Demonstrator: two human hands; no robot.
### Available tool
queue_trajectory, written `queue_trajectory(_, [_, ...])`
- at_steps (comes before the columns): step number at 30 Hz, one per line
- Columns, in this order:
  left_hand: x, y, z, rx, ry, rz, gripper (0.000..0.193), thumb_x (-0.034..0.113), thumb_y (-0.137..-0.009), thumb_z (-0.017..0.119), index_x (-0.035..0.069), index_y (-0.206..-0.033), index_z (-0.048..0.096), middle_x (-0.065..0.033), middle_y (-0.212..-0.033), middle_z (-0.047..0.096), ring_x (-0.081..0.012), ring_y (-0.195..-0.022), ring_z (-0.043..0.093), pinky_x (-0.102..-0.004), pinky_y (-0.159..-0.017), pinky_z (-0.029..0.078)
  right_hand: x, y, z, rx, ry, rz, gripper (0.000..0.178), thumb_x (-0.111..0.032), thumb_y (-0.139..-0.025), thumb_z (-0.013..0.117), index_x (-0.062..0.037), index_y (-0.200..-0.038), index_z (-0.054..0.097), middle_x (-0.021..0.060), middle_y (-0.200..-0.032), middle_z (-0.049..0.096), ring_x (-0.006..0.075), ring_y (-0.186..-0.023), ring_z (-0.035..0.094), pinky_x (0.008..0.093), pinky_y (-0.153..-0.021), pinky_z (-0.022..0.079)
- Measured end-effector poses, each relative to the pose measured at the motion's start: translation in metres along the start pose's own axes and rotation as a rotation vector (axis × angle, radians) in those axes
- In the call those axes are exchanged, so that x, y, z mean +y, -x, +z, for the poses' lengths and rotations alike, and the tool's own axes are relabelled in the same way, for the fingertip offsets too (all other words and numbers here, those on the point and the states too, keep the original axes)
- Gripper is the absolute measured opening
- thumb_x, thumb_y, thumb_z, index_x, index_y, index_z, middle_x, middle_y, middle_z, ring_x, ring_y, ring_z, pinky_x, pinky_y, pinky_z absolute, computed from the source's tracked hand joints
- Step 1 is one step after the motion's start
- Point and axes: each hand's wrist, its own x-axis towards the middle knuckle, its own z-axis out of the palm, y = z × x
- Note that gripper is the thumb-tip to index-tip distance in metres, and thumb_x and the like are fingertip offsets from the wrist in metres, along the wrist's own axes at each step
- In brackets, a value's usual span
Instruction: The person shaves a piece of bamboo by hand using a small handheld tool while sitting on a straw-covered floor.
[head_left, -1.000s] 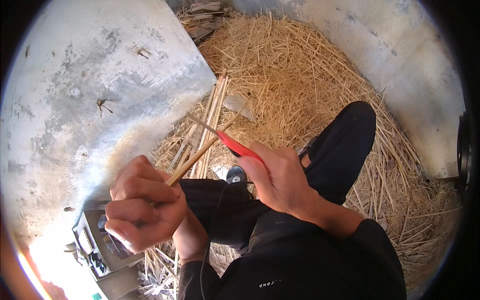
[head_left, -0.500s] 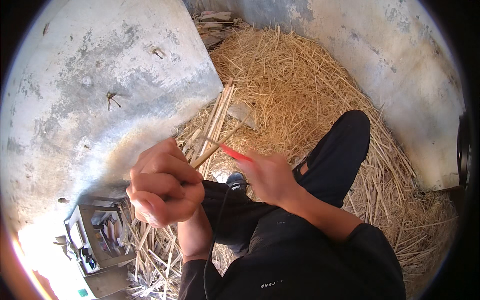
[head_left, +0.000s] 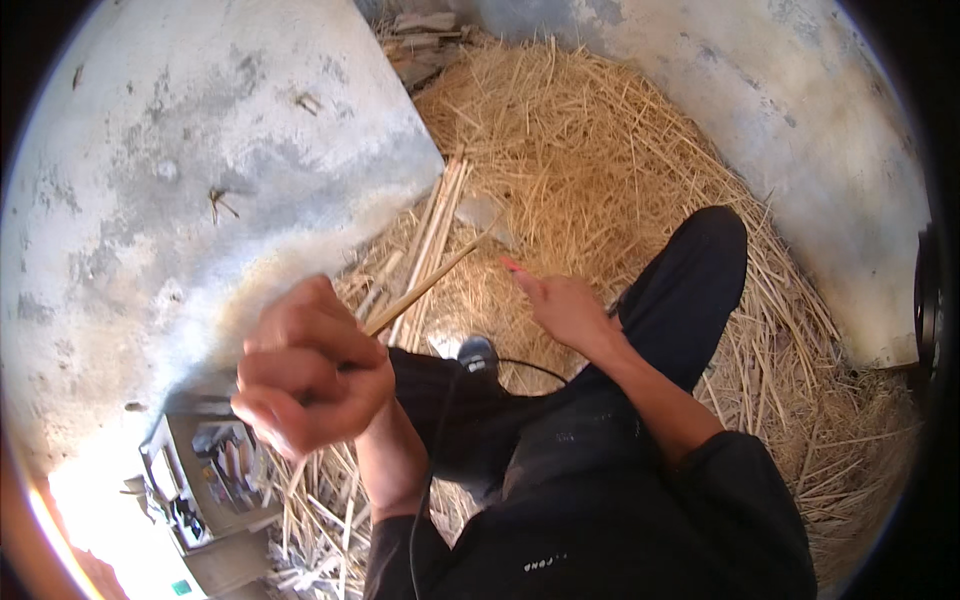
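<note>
My left hand (head_left: 312, 370) is raised at the left, its fingers curled tight around the near end of a thin wooden stick (head_left: 430, 283). The stick slants up and away to the right, narrowing toward its far tip. My right hand (head_left: 570, 312) is to the right of the stick, apart from it, closed on a knife with a red handle (head_left: 513, 266). Only a little red shows beyond its fingers; the blade cannot be made out. Behind the stick, a bundle of long pale strips (head_left: 437, 225) lies on the floor beside the wall corner.
Wood shavings and straw-like strips (head_left: 560, 150) are heaped against the far wall. A box (head_left: 230, 520) with assorted items stands at lower left. Plastered walls (head_left: 200, 130) rise on the left and right. A black cable (head_left: 425, 480) hangs past my lap, and my shoe (head_left: 478, 354) shows below.
My right hand with the red-handled knife has moved right, off the stick. My left hand with the stick has shifted slightly left.
</note>
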Motion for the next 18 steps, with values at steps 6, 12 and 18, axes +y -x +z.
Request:
queue_trajectory(6, [-0.004,-0.001,-0.007,0.138,-0.036,-0.003,0.048,0.037,-0.096,0.024,0.014,-0.056,0.035,-0.0046,-0.033,0.034,-0.009,-0.027,0.022,-0.0217,-0.031,0.02,-0.051,0.039,-0.048,0.171,-0.431,-0.42,0.05,-0.037,-0.095,0.041,0.0031,-0.072,0.058,0.0171,-0.052,0.044,0.0322,-0.047,0.05,0.0394,-0.048,0.037])
queue_trajectory(12, [-0.011,-0.01,-0.007,0.294,-0.138,0.032,0.045,0.033,-0.095,0.023,0.016,-0.054,0.029,-0.0017,-0.033,0.029,-0.0073,-0.027,0.018,-0.0207,-0.031,0.016,0.035,-0.016,0.035,0.051,-0.178,-0.094,0.041,-0.033,-0.095,0.042,0.0017,-0.078,0.057,0.0202,-0.054,0.048,0.0387,-0.051,0.053,0.0415,-0.048,0.038])
queue_trajectory(18, [-0.014,-0.015,-0.015,0.425,-0.476,-0.006,0.039,0.032,-0.092,0.031,0.016,-0.057,0.029,0.0029,-0.041,0.017,-0.0045,-0.035,0.016,-0.0216,-0.036,0.012,-0.003,-0.021,0.003,0.147,-0.466,-0.245,0.044,-0.035,-0.096,0.037,0.0014,-0.091,0.062,0.022,-0.058,0.051,0.0372,-0.051,0.054,0.0442,-0.053,0.042])
